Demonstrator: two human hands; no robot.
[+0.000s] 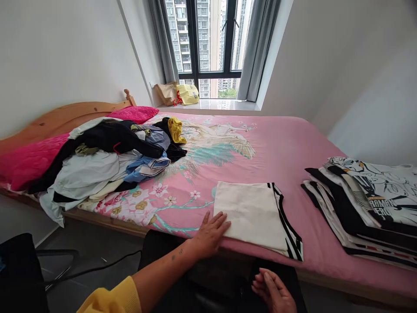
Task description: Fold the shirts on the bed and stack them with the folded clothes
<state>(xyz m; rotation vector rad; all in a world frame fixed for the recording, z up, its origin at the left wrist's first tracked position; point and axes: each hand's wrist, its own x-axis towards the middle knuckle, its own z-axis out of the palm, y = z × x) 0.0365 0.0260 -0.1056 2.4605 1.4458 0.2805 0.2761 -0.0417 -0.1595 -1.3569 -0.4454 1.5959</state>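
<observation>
A cream garment (249,213) with black-and-white striped trim on its right side lies folded into a flat rectangle near the bed's front edge. My left hand (211,232) rests on its near left corner, fingers stretched out and flat. Below the bed edge, over my lap, hovers my right hand (273,290). Its fingers are curled in against the thumb, apart from the cloth, and nothing shows in them.
To the right stands a stack of folded clothes (365,208), a printed white shirt on top. A loose heap of clothes (110,156) covers the bed's left side by pink pillows (42,156). Bags (188,94) sit on the windowsill. A black chair (22,274) is at lower left.
</observation>
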